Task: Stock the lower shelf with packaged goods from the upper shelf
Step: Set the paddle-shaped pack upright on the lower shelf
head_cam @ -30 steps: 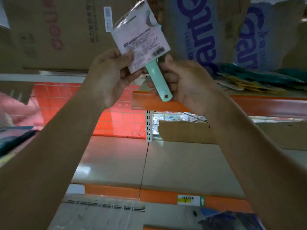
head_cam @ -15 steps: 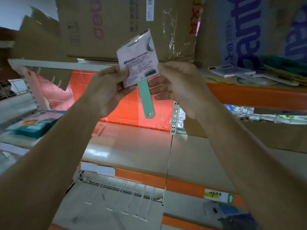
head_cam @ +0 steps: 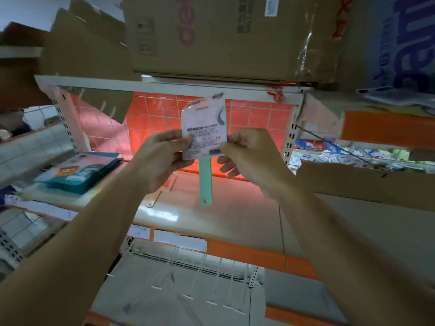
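Before an orange-backed shelf (head_cam: 211, 222), left hand (head_cam: 162, 158) and right hand (head_cam: 249, 156) pinch a packaged mint-handled tool (head_cam: 204, 137) by its card's side edges, handle hanging below.

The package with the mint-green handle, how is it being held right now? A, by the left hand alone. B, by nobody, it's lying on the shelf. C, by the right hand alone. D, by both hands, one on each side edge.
D: the left hand pinches the left edge of the package and the right hand pinches its right edge, with the mint-green handle hanging below.
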Demonstrator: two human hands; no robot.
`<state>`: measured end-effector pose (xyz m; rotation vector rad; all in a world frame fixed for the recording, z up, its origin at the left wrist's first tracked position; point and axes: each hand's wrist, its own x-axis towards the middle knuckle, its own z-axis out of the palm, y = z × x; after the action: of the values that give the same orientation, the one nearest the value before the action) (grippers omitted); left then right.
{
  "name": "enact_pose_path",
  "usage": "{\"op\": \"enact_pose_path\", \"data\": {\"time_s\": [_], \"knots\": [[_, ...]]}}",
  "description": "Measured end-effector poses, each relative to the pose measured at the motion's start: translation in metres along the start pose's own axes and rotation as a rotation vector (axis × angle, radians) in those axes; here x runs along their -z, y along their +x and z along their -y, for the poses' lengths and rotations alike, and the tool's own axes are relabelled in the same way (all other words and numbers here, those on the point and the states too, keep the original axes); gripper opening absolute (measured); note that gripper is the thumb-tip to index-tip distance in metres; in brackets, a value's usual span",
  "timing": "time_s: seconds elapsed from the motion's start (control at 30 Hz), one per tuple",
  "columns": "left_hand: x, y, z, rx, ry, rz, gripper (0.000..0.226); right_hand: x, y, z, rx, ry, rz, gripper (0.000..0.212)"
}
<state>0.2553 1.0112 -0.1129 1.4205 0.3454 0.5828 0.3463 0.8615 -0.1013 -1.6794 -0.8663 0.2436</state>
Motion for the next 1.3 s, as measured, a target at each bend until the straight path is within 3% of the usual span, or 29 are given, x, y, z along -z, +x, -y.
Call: {"op": "enact_pose_path", "data": {"time_s": [0.3,0.5,0.63,0.77,0.8,0.87,1.03,1.3], "knots": [[0.042,0.016,0.033,0.095,0.029,0.051,0.01,-0.042,0.016,-0.041,-0.197,-0.028,-0.026,0.017],[0.047,0.032,0.049,0.091,0.016,0.035,0.01,-0.051,0.037,-0.068,-0.203,-0.096,-0.14,0.003],[0.047,0.047,0.064,0.094,0.065,-0.027,0.006,-0.059,0.056,-0.088,-0.164,-0.172,-0.194,0.014],[0.047,0.063,0.077,0.102,0.139,-0.053,0.011,-0.067,0.075,-0.1,-0.127,-0.267,-0.113,0.009],[0.047,0.068,0.079,0.109,0.139,-0.058,0.011,-0.069,0.08,-0.103,-0.138,-0.265,-0.08,0.017],[0.047,0.078,0.083,0.129,0.118,-0.051,0.011,-0.073,0.09,-0.11,-0.167,-0.195,-0.031,0.025],[0.048,0.09,0.096,0.164,0.051,0.032,0.021,-0.084,0.105,-0.114,-0.243,0.096,0.083,0.021],[0.072,0.111,0.117,0.201,0.019,0.114,0.025,-0.116,0.129,-0.134,-0.395,0.179,0.153,0.029]]}}
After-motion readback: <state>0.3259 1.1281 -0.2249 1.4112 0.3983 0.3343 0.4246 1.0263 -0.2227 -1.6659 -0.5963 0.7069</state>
